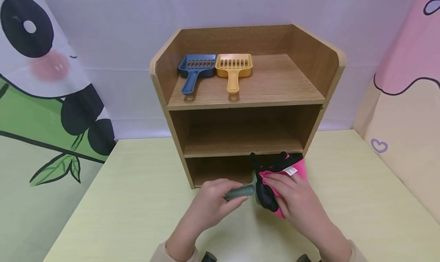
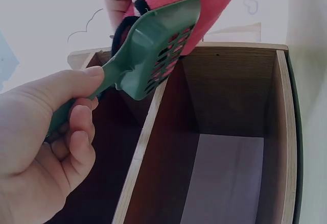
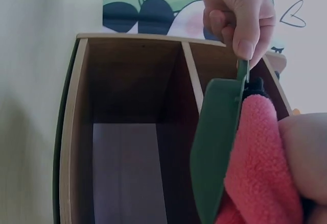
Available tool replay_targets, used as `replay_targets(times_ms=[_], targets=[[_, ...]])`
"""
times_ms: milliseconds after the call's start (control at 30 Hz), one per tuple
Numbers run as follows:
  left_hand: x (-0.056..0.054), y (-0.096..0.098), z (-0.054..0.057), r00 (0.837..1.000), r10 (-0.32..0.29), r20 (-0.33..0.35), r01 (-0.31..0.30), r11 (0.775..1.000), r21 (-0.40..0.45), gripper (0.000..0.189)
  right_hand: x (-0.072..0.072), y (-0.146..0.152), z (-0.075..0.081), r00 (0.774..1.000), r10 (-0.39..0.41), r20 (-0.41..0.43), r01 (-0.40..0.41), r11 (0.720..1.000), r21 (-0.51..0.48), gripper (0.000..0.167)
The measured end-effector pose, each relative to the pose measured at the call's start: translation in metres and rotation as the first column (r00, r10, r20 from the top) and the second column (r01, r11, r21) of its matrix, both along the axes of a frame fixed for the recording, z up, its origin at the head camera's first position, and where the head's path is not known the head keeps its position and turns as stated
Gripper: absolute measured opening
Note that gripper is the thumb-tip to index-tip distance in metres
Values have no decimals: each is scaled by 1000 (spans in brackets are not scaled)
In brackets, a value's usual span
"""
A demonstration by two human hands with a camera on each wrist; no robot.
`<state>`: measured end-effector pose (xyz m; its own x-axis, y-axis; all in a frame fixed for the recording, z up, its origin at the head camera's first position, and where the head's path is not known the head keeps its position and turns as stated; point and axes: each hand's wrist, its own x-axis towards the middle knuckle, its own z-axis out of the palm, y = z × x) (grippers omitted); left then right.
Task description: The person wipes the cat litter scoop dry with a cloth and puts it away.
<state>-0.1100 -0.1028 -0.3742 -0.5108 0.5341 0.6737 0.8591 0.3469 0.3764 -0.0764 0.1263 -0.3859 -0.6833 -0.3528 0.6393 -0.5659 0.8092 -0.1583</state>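
Note:
My left hand grips the handle of a dark green slotted litter scoop, thumb along the top of the handle. A pink fuzzy cloth with black edging and a small white tag is bunched in my right hand, its fingers bent over the fabric. In the right wrist view the cloth lies against one side of the scoop's head. Much of the head is hidden behind the cloth in the head view. Both hands are in front of the shelf's lowest level, at its right half.
A wooden shelf unit with three levels stands on the pale table. On its top level lie a blue scoop and a yellow scoop, side by side, handles forward. A cartoon-printed backdrop hangs behind.

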Motion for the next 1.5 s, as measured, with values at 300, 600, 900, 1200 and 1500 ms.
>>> replay_targets(times_ms=[300, 600, 900, 1200, 1500], targets=[[1, -3, 3, 993, 72, 92, -69, 997, -35, 19, -1, 8, 5, 978, -180, 101, 186, 981, -52, 38], [2, -3, 5, 979, 108, 175, -97, 993, -70, 18, 6, 1, 3, 995, -63, 74, 72, 989, -128, 50], [2, -3, 3, 998, 58, -6, -58, 998, -19, 21, 3, -2, -2, 991, -62, 123, 63, 998, -3, 44], [0, -13, 11, 997, 81, -6, -81, 997, -3, 21, 1, 6, 6, 977, -157, 145, 167, 984, -64, 42], [5, -33, 17, 968, 246, 55, -246, 969, -7, 22, 3, 24, 11, 987, -99, 129, 133, 946, -295, 45]])
